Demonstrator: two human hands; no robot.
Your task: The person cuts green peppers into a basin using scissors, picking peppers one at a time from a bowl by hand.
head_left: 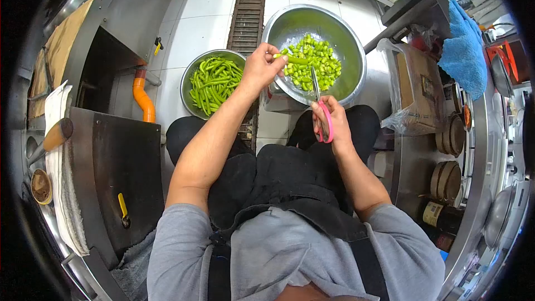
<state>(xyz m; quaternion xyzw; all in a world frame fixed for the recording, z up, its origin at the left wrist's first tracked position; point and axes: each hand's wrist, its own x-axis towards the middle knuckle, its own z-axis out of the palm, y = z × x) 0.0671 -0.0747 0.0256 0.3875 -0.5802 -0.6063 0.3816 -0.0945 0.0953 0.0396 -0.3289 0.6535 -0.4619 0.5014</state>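
Observation:
My left hand (266,67) pinches a green pepper (295,60) by one end, over the left part of a large steel bowl (354,72). In my right hand (333,122) are scissors (326,128) with pink handles, their blades pointing up into the bowl close to the pepper. Cut green pieces (329,67) lie in the bottom of that bowl. To the left, beyond my left forearm, a smaller steel bowl (186,83) holds many whole long green peppers (214,83).
A steel cabinet (111,161) with an orange pipe (142,97) stands at the left. At the right are a cardboard box (423,89), a blue cloth (463,50) and a dark bottle (446,216) on shelving. A drain grate (248,11) crosses the tiled floor.

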